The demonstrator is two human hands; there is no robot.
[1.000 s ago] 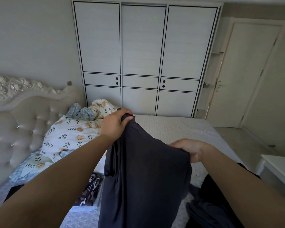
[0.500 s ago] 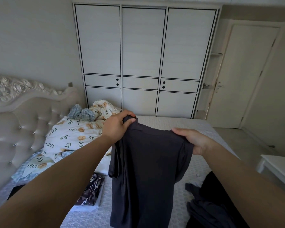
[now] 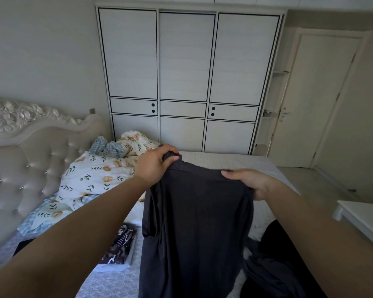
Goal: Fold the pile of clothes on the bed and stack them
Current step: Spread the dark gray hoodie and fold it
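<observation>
Both hands hold a dark grey garment [image 3: 196, 222] up over the bed [image 3: 224, 162]: the left hand [image 3: 154, 166] pinches 1 top corner, its grip curled tight, and the right hand [image 3: 249, 182] clamps the other corner. Over the last second the right hand has risen level with the left, so the top edge now runs nearly straight. The garment hangs ready for folding, while more dark clothes [image 3: 274, 269] wait at the lower right.

White wardrobe [image 3: 187, 82] faces tufted headboard [image 3: 30, 160]; door [image 3: 319, 100] right.
</observation>
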